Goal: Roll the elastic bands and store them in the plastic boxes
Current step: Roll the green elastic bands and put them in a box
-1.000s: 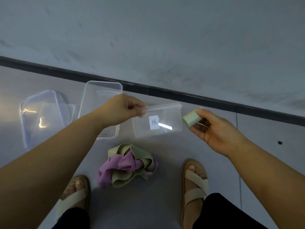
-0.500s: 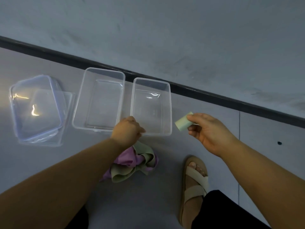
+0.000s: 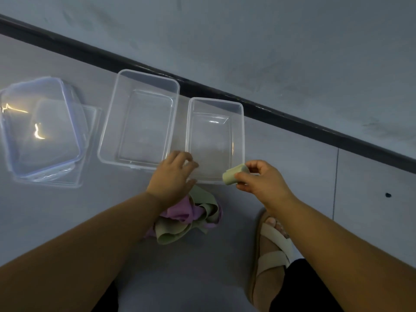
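Note:
Two clear plastic boxes stand side by side on the grey floor: a larger one (image 3: 108, 122) on the left and a smaller one (image 3: 239, 106) on the right. My left hand (image 3: 172, 174) rests at the near left corner of the smaller box, fingers spread, holding nothing. My right hand (image 3: 262, 177) pinches a rolled pale green elastic band (image 3: 231, 175) over the near right edge of that box. A loose heap of purple and green bands (image 3: 191, 218) lies on the floor just below my left wrist, partly hidden by it.
Two clear lids (image 3: 38, 129) are stacked on the floor to the left of the boxes. A dark skirting strip (image 3: 292, 119) and wall run right behind the boxes. My sandalled right foot (image 3: 270, 242) stands at the lower right.
The smaller box went from held in the air to standing on the floor beside the larger one, and my left hand let go of it. My right hand brought the roll to its near edge.

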### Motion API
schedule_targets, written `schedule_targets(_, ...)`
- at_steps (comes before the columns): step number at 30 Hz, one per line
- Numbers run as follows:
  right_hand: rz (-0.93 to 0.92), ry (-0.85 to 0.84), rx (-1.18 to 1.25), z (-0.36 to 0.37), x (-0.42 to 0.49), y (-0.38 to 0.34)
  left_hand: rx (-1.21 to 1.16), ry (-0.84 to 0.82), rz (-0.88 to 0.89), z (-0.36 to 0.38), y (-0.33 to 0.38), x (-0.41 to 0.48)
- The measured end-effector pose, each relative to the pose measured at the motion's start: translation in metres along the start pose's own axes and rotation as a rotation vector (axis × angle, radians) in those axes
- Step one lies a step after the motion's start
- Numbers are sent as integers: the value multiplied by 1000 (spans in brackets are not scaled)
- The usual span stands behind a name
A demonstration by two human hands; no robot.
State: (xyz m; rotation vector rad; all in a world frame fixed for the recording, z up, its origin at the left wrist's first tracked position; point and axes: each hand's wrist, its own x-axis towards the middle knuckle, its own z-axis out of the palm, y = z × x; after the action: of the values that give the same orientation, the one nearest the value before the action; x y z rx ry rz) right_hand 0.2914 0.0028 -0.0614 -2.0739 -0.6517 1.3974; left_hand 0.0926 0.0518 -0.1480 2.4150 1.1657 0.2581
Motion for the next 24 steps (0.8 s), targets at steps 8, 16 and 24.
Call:
schedule_targets(8,-144,60,-238,57,36,6,-645,-90,-784,-2,2,11)
schedule_targets(16,-218,-32,-569,86,63,17,-734,-96,-820,6,-6,14)
schedule_targets(24,-272,-49,-737,93,70,21,-809,-80,-837,4,-4,15)
